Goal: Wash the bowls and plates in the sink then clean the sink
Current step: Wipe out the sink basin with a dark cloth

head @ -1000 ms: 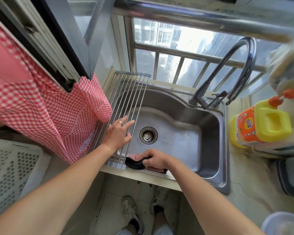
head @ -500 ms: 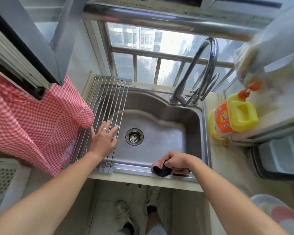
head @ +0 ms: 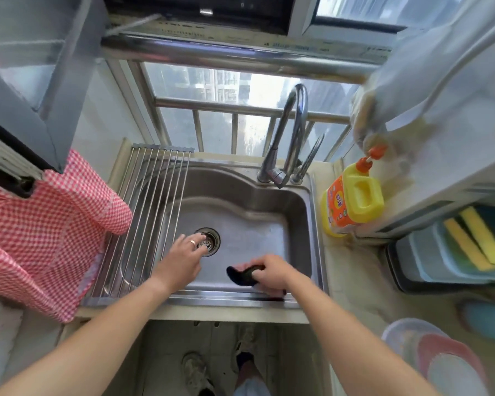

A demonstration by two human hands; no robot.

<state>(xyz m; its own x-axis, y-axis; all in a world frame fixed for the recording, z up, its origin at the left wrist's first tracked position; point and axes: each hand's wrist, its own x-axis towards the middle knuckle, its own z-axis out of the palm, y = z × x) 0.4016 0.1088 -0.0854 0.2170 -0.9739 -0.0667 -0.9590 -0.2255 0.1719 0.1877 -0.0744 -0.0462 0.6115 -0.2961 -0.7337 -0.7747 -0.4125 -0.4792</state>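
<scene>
One stainless-steel sink [head: 240,192], a single rounded basin with a brushed, dull sheen, lies under both hands. The right hand [head: 270,271] has its fingers curled around one dark, crumpled cloth [head: 240,275], pressing it against the basin floor close to the near wall; a pinkish edge shows beneath the wrist. The left hand [head: 183,260] reaches in beside it with fingers relaxed and loosely spread, holding nothing, one ring on a finger, its fingertips just at the round drain strainer [head: 209,241], a perforated metal cup.

To the left of the left hand, a roll-up rack [head: 152,212] of about ten thin steel rods spans the basin's edge. Further left hangs one red-and-white checked cloth [head: 40,232], soft and draped. Beyond the hands, one curved chrome faucet [head: 295,132] arches over the back rim.

To the right of the right hand, on the pale tabletop [head: 352,270], stands one yellow plastic detergent jug [head: 355,201] with an orange label and an orange cap. Further right, two yellow sponges [head: 475,238] lie in a grey tub. Near the right forearm sits a blurred stack of round plates [head: 437,355], pink and white; their number cannot be told.
</scene>
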